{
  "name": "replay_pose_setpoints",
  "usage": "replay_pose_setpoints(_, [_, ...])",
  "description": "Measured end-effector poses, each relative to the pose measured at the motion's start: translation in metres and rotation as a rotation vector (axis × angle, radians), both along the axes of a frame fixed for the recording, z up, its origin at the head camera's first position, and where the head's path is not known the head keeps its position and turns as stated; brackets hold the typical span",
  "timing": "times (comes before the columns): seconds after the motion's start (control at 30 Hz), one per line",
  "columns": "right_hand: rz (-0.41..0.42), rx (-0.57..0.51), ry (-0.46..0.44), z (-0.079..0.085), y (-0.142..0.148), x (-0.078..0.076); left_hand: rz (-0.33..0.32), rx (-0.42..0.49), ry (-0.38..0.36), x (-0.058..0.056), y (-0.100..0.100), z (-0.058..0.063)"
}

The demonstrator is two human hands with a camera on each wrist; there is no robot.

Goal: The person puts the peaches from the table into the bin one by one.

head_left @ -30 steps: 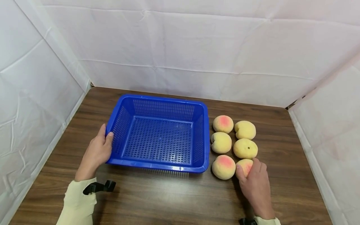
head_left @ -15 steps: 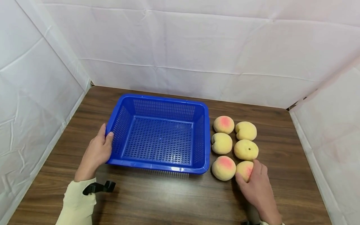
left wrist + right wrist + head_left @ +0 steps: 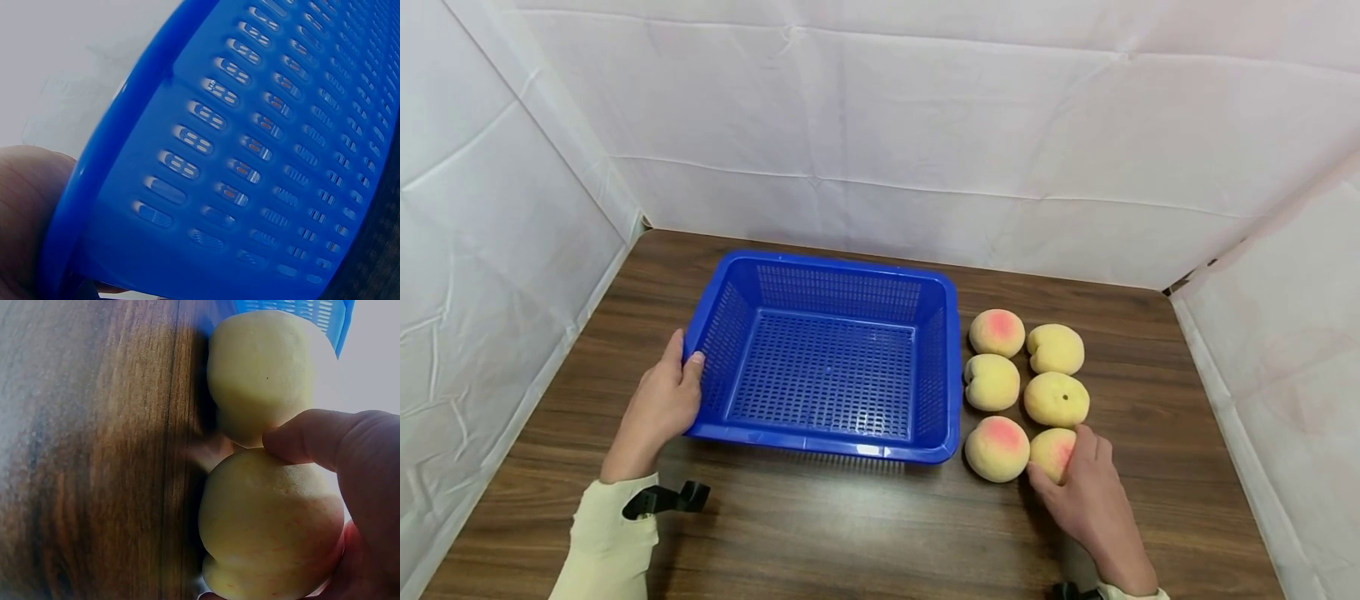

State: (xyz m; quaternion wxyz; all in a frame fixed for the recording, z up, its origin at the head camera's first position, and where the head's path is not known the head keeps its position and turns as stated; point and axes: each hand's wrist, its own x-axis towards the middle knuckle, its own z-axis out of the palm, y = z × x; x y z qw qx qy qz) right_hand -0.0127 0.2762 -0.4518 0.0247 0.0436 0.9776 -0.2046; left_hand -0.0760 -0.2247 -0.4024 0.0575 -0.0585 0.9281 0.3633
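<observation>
A blue slotted plastic basket [image 3: 823, 367] stands on the wooden table, with nothing inside it. My left hand [image 3: 662, 404] grips its left rim, thumb over the edge; in the left wrist view part of the hand [image 3: 28, 219] shows beyond the blue rim [image 3: 103, 147]. To the basket's right, several yellow and pink peaches sit in two columns. My right hand [image 3: 1088, 492] holds the nearest peach of the right column [image 3: 1052, 454] between thumb and fingers. In the right wrist view that peach [image 3: 269, 525] rests on the table, close beside another peach [image 3: 269, 369].
The other peaches include a front-left one [image 3: 997, 448], a middle-left one [image 3: 992, 382], a back-left one [image 3: 997, 333], a back-right one [image 3: 1056, 349] and a middle-right one [image 3: 1056, 399]. White cloth walls [image 3: 925, 125] enclose the brown table [image 3: 820, 533] at the back and sides.
The right hand has shifted slightly on the front-right peach, which shows a little more of its surface than a second ago. Left hand and basket stay almost unmoved.
</observation>
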Motion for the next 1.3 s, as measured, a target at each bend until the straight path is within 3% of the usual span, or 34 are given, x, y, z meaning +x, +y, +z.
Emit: replay_pose_setpoints(1.3, [0.033,0.021,0.041,0.016,0.012,0.002,0.007,0.027,-0.001,-0.001,-0.001,0.0])
